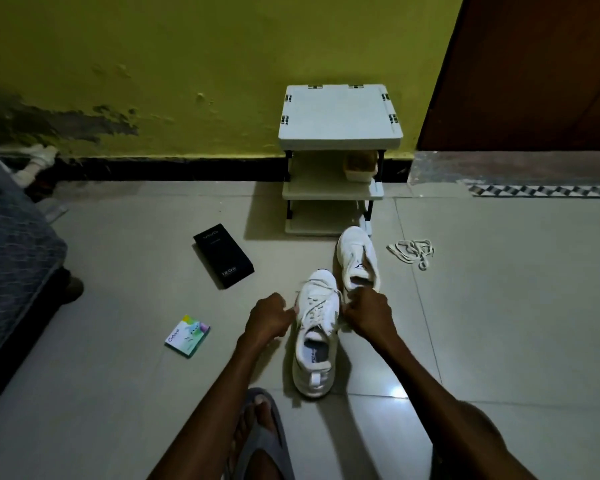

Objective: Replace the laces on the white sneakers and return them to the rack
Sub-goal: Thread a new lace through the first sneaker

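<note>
Near sneaker (314, 355) stands on the floor tiles in front of me, toe toward the rack (338, 116); the second sneaker (357, 258) sits just beyond it, near the rack's foot. My left hand (269, 318) and right hand (368, 315) are curled tight on either side of the near sneaker, each pinching an end of its lace (317, 311). A loose bundle of laces (413, 252) lies on the tiles to the right of the second sneaker.

1. Two white sneakers stand on the floor (499, 323): the near sneaker (314, 341) and the far sneaker (357, 256).
2. One threaded lace (317, 306) is in the near sneaker; one loose bundle of laces (413, 252) lies right of the far sneaker.
3. One rack (340, 112) with three shelves stands at the floor's far edge.
4. One black box (224, 256) and one green packet (187, 336) lie left of the sneakers.
5. Two hands: left hand (269, 317), right hand (369, 315).
6. One grey sandal (264, 441) sits at the floor's near edge.
</note>
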A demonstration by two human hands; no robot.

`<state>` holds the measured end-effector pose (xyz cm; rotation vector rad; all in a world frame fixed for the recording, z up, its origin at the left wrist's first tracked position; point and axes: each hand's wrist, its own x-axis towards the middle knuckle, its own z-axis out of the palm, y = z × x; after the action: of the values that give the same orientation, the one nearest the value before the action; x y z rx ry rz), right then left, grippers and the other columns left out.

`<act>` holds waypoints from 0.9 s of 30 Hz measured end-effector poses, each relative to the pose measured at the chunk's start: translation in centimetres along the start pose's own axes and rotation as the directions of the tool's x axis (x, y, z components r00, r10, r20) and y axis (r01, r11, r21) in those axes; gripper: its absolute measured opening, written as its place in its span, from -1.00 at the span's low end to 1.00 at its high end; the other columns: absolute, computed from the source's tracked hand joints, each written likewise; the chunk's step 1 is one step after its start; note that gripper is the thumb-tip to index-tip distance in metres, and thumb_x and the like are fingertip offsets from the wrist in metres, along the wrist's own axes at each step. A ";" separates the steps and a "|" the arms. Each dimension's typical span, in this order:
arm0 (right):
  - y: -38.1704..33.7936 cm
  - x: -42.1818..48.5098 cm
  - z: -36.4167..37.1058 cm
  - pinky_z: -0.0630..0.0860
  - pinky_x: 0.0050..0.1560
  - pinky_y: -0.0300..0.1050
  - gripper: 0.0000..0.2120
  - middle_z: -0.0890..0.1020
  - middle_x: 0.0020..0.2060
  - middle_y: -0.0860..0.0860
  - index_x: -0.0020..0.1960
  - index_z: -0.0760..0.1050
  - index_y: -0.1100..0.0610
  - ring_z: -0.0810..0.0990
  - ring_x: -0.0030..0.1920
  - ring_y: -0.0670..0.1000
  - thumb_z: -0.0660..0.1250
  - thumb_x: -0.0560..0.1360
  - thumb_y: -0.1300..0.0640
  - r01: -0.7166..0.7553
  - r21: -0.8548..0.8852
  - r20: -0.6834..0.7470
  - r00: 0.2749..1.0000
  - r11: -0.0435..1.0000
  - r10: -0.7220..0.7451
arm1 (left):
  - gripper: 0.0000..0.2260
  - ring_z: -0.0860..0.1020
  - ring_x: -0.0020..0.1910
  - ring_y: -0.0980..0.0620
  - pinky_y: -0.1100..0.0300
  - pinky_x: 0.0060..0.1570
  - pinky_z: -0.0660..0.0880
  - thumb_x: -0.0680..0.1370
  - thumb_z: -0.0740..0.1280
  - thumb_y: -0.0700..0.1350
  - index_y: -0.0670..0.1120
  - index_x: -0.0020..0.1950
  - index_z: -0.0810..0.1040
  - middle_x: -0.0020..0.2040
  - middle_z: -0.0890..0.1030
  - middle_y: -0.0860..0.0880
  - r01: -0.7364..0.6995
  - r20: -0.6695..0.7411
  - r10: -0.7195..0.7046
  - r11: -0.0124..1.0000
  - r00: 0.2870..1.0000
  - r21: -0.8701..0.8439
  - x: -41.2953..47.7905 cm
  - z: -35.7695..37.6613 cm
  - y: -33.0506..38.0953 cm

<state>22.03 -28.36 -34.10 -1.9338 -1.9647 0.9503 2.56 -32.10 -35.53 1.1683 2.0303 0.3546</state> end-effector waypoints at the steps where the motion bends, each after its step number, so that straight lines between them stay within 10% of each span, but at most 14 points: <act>1: 0.6 -0.2 0.3 0.52 -0.12 -0.15 -0.83 0.67 -0.16 0.12 -0.09 0.57 0.22 0.66 -0.07 0.16 0.31 0.48 0.11 -0.053 -0.051 -0.016 0.998 0.997 0.053 | -0.62 0.66 -0.20 -0.10 0.12 -0.11 0.55 0.54 0.33 0.19 -0.15 -0.09 0.58 -0.23 0.66 -0.10 0.007 0.072 -0.012 0.998 0.997 0.062 -0.3 0.1 0.0; 6: 2.4 -0.5 2.9 0.60 -0.06 -0.03 -0.51 0.69 -0.22 0.09 -0.14 0.56 0.20 0.68 -0.17 0.10 0.35 0.45 -0.27 -0.147 0.009 0.118 0.982 0.989 0.145 | -0.78 0.64 -0.24 -0.04 0.08 -0.10 0.60 0.42 0.51 0.06 -0.05 -0.27 0.60 -0.24 0.68 -0.06 -0.095 0.080 0.097 0.995 0.992 -0.022 -0.4 1.1 -0.2; 14: 1.1 -0.8 3.7 0.50 -0.21 -0.13 -0.80 0.68 -0.35 -0.02 -0.24 0.65 0.12 0.63 -0.27 -0.07 0.41 0.50 0.06 0.106 0.325 -0.051 0.994 0.940 -0.094 | -0.92 0.56 -0.37 0.09 0.23 -0.24 0.53 0.51 0.45 -0.14 -0.10 -0.18 0.67 -0.31 0.65 -0.03 -0.178 0.080 0.208 0.944 0.975 -0.276 -0.1 1.3 -0.1; 27: -0.7 0.4 4.1 0.37 -0.32 -0.18 -0.68 0.61 -0.39 0.05 -0.32 0.56 0.16 0.51 -0.38 -0.05 0.43 0.49 -0.03 0.307 0.214 0.078 0.941 0.927 -0.329 | -0.88 0.56 -0.26 0.25 0.40 -0.23 0.45 0.60 0.31 -0.18 -0.11 -0.04 0.65 -0.16 0.67 0.04 -0.367 -0.104 0.358 0.832 0.928 -0.415 0.2 -1.3 4.3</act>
<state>19.07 -29.09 -36.94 -1.4264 -2.0702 1.1320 4.19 -29.44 -32.30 1.2590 1.6177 0.9568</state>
